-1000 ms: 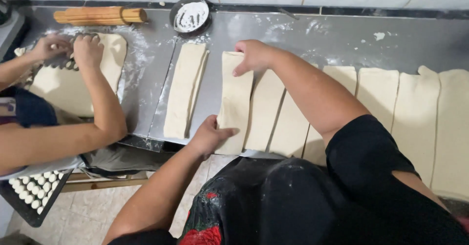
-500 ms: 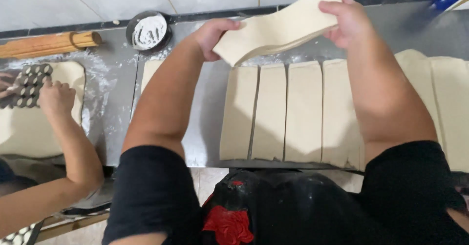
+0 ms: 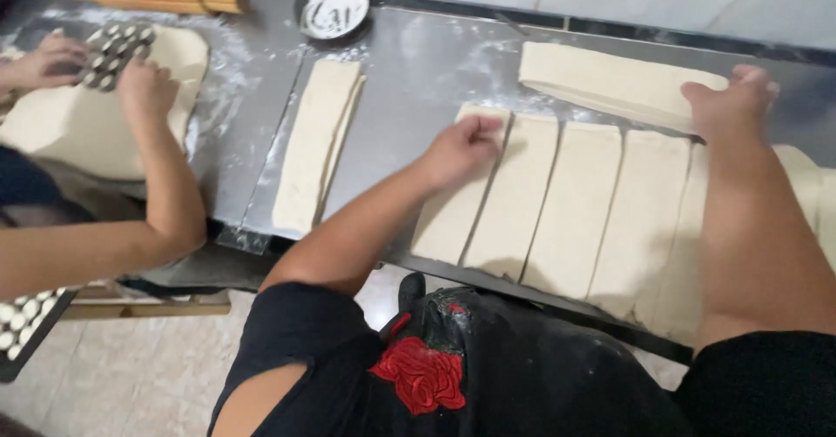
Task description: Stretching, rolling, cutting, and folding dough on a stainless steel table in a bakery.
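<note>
Pale dough strip (image 3: 610, 80) lies crosswise beyond the row of strips (image 3: 566, 202) — my right hand (image 3: 731, 102) pinches its near end, nearer than my loosely fisted left hand (image 3: 461, 145) resting on the row.

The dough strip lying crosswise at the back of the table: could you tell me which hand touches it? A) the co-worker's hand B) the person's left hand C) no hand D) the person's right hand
D: the right hand rests on the end of the crosswise dough strip, while the left hand is on the row of strips.
</note>
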